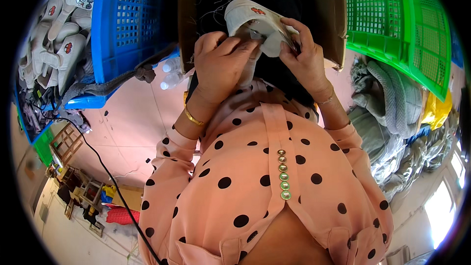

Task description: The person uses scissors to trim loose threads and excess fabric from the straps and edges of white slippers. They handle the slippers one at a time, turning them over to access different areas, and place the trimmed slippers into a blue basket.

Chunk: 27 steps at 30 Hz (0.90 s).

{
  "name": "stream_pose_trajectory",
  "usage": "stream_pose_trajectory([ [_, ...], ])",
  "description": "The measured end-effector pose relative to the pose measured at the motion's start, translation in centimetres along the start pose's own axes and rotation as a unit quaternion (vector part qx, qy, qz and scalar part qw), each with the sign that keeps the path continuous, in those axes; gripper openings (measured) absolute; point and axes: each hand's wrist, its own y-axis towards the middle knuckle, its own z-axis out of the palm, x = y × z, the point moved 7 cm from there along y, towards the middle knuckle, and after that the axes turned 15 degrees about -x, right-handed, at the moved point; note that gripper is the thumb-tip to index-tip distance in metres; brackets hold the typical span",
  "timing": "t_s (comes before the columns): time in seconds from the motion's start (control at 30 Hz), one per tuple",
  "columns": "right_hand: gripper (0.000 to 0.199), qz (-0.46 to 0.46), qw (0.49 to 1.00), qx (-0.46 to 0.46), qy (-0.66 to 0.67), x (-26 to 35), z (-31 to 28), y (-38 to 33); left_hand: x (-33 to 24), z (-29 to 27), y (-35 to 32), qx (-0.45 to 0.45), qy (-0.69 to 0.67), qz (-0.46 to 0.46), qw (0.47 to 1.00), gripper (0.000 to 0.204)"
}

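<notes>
An off-white fabric shoe [243,13] with a small red car-shaped patch is held up in front of my lap. My left hand [221,64] is closed, its fingers bent and pinching at the shoe's opening; exactly what the fingertips grip there is hidden. On the other side, my right hand [305,59] grips the shoe's edge between thumb and fingers. A small dark strip shows by the right fingers, too small to name. Loose white threads [221,7] trail to the left of the shoe.
A cardboard box [336,19] stands open beyond my hands. A blue plastic crate [105,29] is at the left, beside a pile of similar shoes [66,32]. To the right are a green crate [417,44] and grey fabric pieces [387,93]. A black cable [105,167] hangs at the left.
</notes>
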Motion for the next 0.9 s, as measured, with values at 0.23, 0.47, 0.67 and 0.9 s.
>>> stream_pose_trajectory([
  [0.23,0.058,-0.017,0.999,-0.001,-0.045,1.0,0.2,-0.1,0.1,2.5,1.0,0.099,0.054,-0.019,0.993,0.014],
  [0.47,0.05,0.013,1.0,-0.02,0.003,0.4,0.0,0.4,1.1,1.8,0.4,0.061,-0.099,-0.103,0.988,0.016],
  [0.67,0.042,0.037,0.999,-0.029,0.007,-0.6,-0.3,1.2,2.2,-1.4,-1.8,0.004,-0.207,-0.213,0.955,0.016],
  [0.9,0.038,0.026,0.999,-0.043,0.008,-0.5,-0.3,0.9,0.9,0.8,-4.4,0.124,-0.3,-0.486,0.812,0.035],
])
